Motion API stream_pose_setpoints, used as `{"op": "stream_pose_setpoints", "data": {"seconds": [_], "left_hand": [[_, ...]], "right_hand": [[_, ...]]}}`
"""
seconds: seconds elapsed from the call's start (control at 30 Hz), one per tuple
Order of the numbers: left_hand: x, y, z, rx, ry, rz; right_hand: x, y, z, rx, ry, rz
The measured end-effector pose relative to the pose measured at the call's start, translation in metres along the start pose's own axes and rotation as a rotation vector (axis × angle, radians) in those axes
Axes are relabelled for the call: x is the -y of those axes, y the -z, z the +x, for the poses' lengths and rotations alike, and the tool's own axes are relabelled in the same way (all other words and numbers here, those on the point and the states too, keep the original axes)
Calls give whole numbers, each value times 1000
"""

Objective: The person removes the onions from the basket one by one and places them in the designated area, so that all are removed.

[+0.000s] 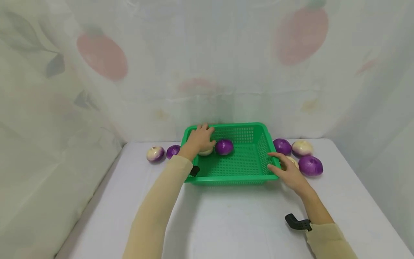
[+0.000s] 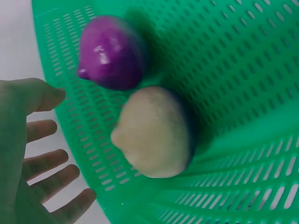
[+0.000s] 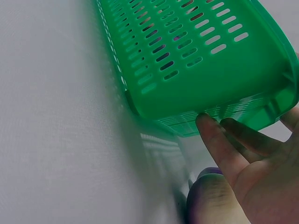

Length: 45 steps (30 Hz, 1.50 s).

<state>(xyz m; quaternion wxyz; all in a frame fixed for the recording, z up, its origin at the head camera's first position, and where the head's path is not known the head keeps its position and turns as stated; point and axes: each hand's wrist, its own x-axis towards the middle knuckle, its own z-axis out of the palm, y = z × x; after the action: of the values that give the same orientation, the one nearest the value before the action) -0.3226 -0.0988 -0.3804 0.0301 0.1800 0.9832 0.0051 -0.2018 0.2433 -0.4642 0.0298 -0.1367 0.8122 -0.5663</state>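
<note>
A green slotted plastic basket [image 1: 239, 178] stands at the back of the table. Two purple-and-white turnips lie in its left half: one shows its purple side [image 1: 224, 147], the other its pale side [image 2: 154, 133]. Over the left end of the basket is my left hand [image 1: 201, 138], fingers spread and fairly straight, holding nothing; it partly covers the pale turnip in the head view. My right hand [image 1: 288, 172] grips the basket's right end, with fingertips over the rim and other fingers against the outer wall in the right wrist view.
Left of the basket, a pale turnip [image 1: 155, 153] and a purple turnip [image 1: 173, 151] lie on the white table [image 1: 226, 223]. Several more turnips [image 1: 310, 166] cluster on the right, one partly behind my right hand. A printed curtain [image 1: 200, 54] hangs behind the table.
</note>
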Motion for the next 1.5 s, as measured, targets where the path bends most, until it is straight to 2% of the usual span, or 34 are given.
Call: {"op": "stream_pose_setpoints", "data": {"seconds": [0.2, 0.57, 0.83, 0.97, 1.17, 1.5], "left_hand": [[1, -13, -1, 52, 37, -23], [7, -32, 3, 158, 83, -6], [11, -38, 6, 139, 72, -12], [10, -35, 8, 112, 67, 0], [7, -24, 7, 50, 31, 25], [10, -3, -1, 11, -2, 26]], "right_hand": [[0, -1, -1, -2, -4, -17], [-2, -1, -1, -6, 6, -7], [-1, -1, -2, 1, 0, -5], [-1, 0, -2, -4, 5, -15], [-1, 0, -1, -11, 9, -12], [-1, 0, 0, -3, -2, -6]]}}
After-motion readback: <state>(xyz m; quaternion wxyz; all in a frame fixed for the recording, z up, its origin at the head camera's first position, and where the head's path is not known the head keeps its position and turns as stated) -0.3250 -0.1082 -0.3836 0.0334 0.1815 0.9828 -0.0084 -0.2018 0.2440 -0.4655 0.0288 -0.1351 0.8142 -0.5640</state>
